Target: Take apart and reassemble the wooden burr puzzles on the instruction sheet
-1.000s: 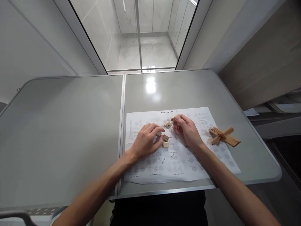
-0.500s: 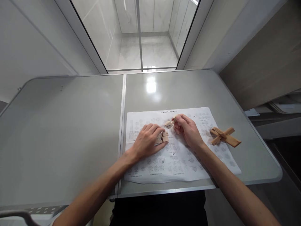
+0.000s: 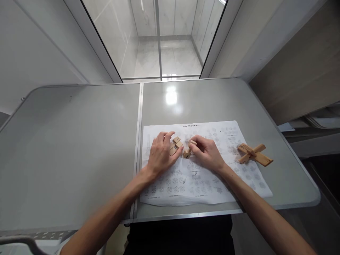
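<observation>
My left hand (image 3: 162,154) is curled around several notched wooden puzzle pieces (image 3: 176,144) lying together on a printed paper sheet (image 3: 170,193). Its thumb and fingers grip them from the left, covering part of them. Just to the right, my right hand (image 3: 206,152) pinches a notched wooden puzzle piece (image 3: 186,154) with a dark mark on its end. That piece is tilted close to the left thumb; whether it touches the other pieces I cannot tell. Rows of small line drawings cover the sheet.
On the sheet's right edge lie crossed wooden pieces (image 3: 255,154), one with a dark mark. The grey folding table (image 3: 79,148) has a metal seam (image 3: 139,117) left of the sheet. A glass window (image 3: 159,42) stands behind it, and a wooden shelf (image 3: 313,124) at the right.
My right hand has brought its piece down and left, turning it over beside the left hand. My left hand has shifted slightly left and turned the pieces it holds.
</observation>
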Motion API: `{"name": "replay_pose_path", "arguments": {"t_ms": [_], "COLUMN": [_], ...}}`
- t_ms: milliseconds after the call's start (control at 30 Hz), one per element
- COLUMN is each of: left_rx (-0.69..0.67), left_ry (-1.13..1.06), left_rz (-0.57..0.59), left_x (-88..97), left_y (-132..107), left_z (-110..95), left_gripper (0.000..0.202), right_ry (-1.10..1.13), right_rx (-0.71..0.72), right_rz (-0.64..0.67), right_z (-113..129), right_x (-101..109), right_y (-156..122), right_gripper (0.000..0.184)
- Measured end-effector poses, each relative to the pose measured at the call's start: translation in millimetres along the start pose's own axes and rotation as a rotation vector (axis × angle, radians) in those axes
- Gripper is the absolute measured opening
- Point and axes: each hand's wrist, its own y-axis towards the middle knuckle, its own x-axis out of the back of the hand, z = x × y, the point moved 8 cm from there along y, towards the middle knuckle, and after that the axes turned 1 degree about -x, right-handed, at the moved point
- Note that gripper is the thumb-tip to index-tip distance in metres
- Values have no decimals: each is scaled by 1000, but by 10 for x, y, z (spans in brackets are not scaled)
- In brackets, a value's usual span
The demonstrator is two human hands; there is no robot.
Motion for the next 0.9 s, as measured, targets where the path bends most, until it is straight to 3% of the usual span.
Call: {"name": "replay_pose_path", "arguments": {"t_ms": [267, 333, 500, 700, 900], "left_rx": [-25, -43, -115, -180, -199], "left_ry": [-132, -152, -144, -97, -107], "left_rz": [-3, 18, 55, 89, 114], "left_x": [40, 47, 50, -15, -32], "left_y": [10, 8, -5, -12, -7], "left_z": [-73, -113, -202, -219, -225], "left_gripper": [42, 47, 68, 69, 72], "right_ry": [-76, -106, -199, -404, -441], "right_rx": [49, 53, 71, 135, 151], "right_rz": [34, 35, 42, -38, -64], "right_z": [37, 20, 34, 91, 100], "right_x": [-49, -58, -89, -101, -119], "right_y": [-19, -26, -38, -39, -38], "right_gripper": [6, 3, 14, 19, 23]}}
